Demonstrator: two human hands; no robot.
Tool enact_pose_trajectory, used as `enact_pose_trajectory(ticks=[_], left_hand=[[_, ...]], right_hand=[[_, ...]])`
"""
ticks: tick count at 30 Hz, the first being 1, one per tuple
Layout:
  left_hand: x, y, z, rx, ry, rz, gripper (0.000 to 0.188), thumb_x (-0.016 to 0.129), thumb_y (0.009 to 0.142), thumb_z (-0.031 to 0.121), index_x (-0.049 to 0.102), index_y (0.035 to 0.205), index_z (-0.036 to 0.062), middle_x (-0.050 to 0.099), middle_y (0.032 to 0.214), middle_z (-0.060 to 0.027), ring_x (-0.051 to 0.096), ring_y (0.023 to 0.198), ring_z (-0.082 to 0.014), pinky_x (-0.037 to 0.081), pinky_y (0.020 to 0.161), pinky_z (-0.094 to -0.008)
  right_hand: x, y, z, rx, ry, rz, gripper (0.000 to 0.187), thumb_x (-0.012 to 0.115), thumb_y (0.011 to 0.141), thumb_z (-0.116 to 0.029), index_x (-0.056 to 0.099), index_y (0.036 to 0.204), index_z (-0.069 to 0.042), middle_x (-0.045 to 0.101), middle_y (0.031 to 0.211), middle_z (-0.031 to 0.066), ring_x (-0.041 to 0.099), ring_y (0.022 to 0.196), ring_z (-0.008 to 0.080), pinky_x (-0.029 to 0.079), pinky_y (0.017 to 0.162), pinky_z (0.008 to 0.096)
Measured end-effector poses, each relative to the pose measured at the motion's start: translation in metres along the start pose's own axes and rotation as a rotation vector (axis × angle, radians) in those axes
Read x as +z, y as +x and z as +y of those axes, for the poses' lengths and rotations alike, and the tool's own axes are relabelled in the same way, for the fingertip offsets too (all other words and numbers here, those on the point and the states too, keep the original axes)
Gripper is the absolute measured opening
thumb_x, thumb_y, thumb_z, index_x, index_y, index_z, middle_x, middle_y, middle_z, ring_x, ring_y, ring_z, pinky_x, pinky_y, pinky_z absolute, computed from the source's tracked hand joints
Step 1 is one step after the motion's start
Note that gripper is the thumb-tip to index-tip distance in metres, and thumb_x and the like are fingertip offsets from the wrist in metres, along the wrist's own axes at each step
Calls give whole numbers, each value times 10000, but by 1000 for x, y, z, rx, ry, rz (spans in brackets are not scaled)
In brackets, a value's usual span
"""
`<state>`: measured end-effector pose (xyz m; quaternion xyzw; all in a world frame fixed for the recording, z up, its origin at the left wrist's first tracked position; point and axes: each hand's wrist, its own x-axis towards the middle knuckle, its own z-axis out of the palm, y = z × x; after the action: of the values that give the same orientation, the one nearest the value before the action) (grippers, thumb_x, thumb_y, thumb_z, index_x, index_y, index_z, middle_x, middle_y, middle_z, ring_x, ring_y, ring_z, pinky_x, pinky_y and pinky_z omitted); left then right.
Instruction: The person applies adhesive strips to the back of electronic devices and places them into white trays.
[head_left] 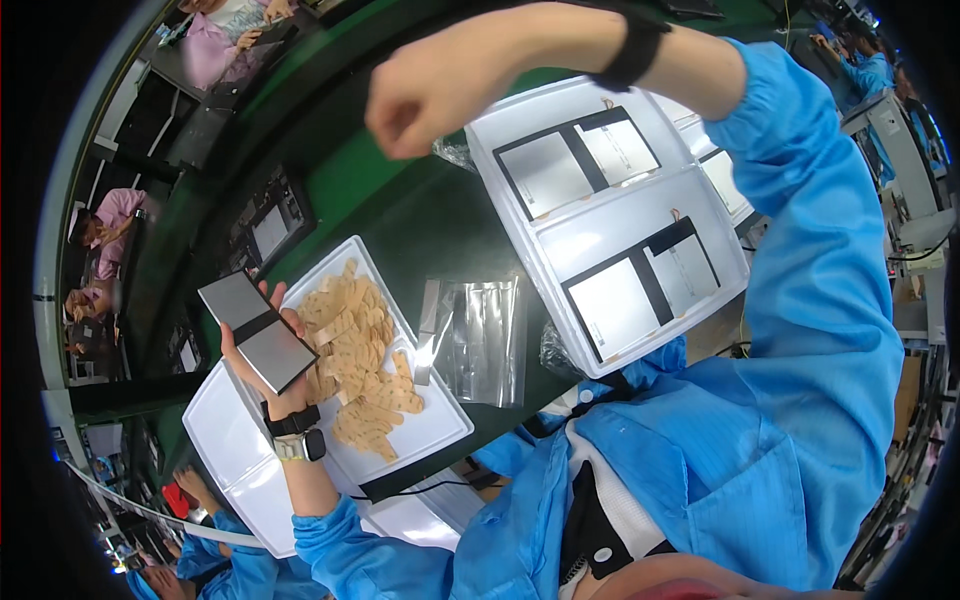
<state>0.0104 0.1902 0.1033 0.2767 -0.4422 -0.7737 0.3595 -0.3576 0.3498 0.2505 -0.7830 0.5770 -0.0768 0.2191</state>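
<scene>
My left hand [268, 368] holds up a flat grey panel [255, 328] with a dark band across its middle, above the left edge of a white tray [440, 420]. That tray carries a heap of tan adhesive strips [358, 355]. My right hand [425, 90] is raised high over the dark green table [420, 215], fingers curled in a loose fist; nothing shows in it. A black band sits on that wrist. To the right lies a large white tray [640, 205] with two more grey panels [578, 160] in its compartments.
A clear plastic bag [478, 335] lies between the two trays. Another white tray [225, 440] sits under my left wrist. Black fixtures [265, 225] stand at the back left. Other people in pink and blue work around the edges.
</scene>
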Motion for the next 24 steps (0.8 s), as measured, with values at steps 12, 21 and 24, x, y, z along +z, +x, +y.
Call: enact_pose_trajectory(ticks=[12, 21, 24], left_hand=[[-1, -2, 1, -52, -51, -15, 799, 432, 982, 629, 505, 1417, -38, 592, 1340, -252, 586, 744, -228, 486, 643, -327], [-7, -2, 2, -21, -21, 5, 825, 477, 946, 675, 518, 1378, -27, 612, 1284, -281, 600, 684, -216, 500, 611, -332], [-7, 0, 2, -42, -51, 36, 790, 464, 947, 680, 534, 1336, -4, 608, 1268, -282, 593, 657, -236, 490, 598, -339]], right_hand=[[11, -111, 20, 375, 9, -397, 315, 601, 993, -207, 718, 1240, -50, 762, 774, 56, 713, 683, 147, 554, 680, 310], [-1, -86, 27, 317, 52, -426, 345, 640, 975, -172, 684, 1301, -67, 779, 783, 71, 750, 695, 144, 561, 681, 277], [2, -73, 24, 317, 98, -447, 303, 636, 978, -155, 712, 1257, -63, 773, 756, 63, 746, 694, 137, 555, 679, 259]])
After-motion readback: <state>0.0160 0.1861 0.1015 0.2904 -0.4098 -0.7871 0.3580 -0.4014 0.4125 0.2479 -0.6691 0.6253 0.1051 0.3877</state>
